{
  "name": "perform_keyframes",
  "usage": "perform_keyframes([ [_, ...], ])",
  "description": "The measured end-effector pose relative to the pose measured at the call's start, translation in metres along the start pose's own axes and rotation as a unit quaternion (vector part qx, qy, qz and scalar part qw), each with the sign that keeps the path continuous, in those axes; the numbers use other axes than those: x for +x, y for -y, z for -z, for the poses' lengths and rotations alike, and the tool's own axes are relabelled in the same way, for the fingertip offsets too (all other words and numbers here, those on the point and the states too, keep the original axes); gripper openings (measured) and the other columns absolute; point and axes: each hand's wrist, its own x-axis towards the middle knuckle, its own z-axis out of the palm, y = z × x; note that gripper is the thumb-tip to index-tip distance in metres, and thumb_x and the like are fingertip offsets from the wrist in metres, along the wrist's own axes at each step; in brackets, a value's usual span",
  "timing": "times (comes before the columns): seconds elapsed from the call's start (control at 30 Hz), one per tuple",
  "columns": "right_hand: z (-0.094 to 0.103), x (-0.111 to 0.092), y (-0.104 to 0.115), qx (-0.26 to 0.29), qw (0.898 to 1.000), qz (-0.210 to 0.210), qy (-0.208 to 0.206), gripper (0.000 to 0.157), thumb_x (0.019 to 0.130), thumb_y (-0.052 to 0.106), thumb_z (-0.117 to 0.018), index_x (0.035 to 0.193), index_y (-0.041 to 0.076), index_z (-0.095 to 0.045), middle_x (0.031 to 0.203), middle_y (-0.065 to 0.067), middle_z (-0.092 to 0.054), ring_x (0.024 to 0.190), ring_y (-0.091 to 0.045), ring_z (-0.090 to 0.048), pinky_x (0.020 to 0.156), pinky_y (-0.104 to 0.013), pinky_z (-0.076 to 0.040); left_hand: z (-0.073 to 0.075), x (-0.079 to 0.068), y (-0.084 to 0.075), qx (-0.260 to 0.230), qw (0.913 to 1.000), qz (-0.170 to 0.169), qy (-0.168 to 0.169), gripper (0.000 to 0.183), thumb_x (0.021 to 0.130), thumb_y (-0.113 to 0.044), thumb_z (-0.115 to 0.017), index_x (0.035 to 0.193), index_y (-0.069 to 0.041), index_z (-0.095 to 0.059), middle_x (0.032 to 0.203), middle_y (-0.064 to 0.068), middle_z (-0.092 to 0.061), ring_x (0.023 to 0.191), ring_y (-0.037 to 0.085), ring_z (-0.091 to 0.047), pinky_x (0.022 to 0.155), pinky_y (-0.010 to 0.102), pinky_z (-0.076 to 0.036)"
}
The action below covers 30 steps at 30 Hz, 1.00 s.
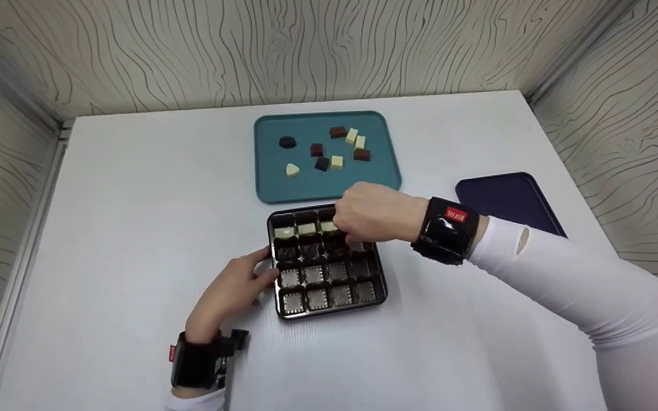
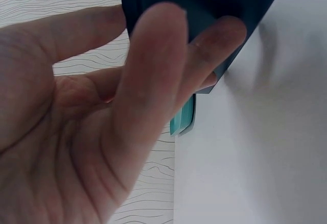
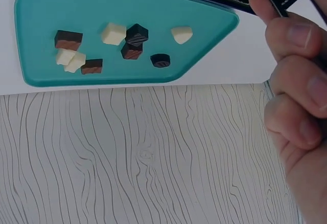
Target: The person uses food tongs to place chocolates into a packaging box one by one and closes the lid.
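Observation:
A black chocolate box [image 1: 334,313] with square compartments sits on the white table. White chocolates [image 1: 307,229] lie in its far row and dark pieces [image 1: 310,251] in the row nearer; the two nearest rows show bare ribbed bottoms. My left hand [image 1: 237,288] rests against the box's left side, its fairly straight fingers touching the wall and rim. Over the box's far right part, my right hand [image 1: 372,212] has its fingers curled round dark tweezers [image 3: 276,1], whose two prongs reach down toward the compartments. Their tips are hidden.
Behind the box lies a teal tray [image 1: 269,188] bearing several loose white, brown and dark chocolates [image 1: 322,164]. A dark navy tray [image 1: 500,197] lies to the right, partly covered by my right forearm. Patterned panels [image 1: 306,51] enclose the table's back and sides.

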Motion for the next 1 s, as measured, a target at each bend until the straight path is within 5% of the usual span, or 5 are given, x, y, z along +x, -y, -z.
perform_keyframes([
  [0.5, -0.003, -0.006, -0.003, -0.018, 1.0, -0.006, -0.006, 0.039, 0.087, 0.043, -0.082, 0.067, 0.013, -0.069, 0.065, 0.001, -0.069, 0.051, -0.011, -0.044, 0.059, -0.034, -0.057, 0.003, -0.001, 0.001, -0.009, 0.9998, -0.008, 0.013, 0.061, 0.107, -0.024, -0.059, 0.16, -0.001, -0.04, 0.095, 0.013, -0.078, 0.062, 0.016, -0.067, 0.061, 0.03, -0.053],
  [0.7, 0.003, -0.023, -0.012, 0.017, 0.999, -0.024, -0.03, 0.053, 0.09, 0.041, -0.081, 0.058, 0.016, -0.047, 0.057, 0.004, -0.05, 0.051, -0.01, -0.033, 0.052, -0.031, -0.047, 0.002, 0.0, 0.001, -0.012, 0.9998, -0.007, 0.012, 0.061, 0.107, -0.022, -0.059, 0.16, -0.001, -0.04, 0.093, 0.014, -0.078, 0.063, 0.017, -0.069, 0.061, 0.029, -0.054],
  [0.83, 0.003, -0.04, -0.026, 0.076, 0.993, -0.073, -0.048, 0.051, 0.093, 0.04, -0.078, 0.059, 0.013, -0.051, 0.055, 0.001, -0.052, 0.048, -0.015, -0.043, 0.052, -0.037, -0.048, 0.001, 0.0, 0.001, -0.011, 0.9999, -0.001, 0.007, 0.06, 0.106, -0.022, -0.059, 0.16, -0.004, -0.042, 0.102, 0.014, -0.078, 0.066, 0.019, -0.071, 0.063, 0.029, -0.055],
  [1.0, -0.012, -0.06, -0.041, 0.131, 0.974, -0.163, -0.089, 0.041, 0.095, 0.036, -0.076, 0.068, 0.01, -0.062, 0.057, -0.004, -0.059, 0.051, -0.021, -0.054, 0.054, -0.041, -0.049, 0.0, 0.0, 0.001, -0.012, 0.9999, 0.007, 0.004, 0.059, 0.106, -0.023, -0.059, 0.16, -0.005, -0.043, 0.109, 0.012, -0.078, 0.067, 0.02, -0.071, 0.064, 0.03, -0.055],
])
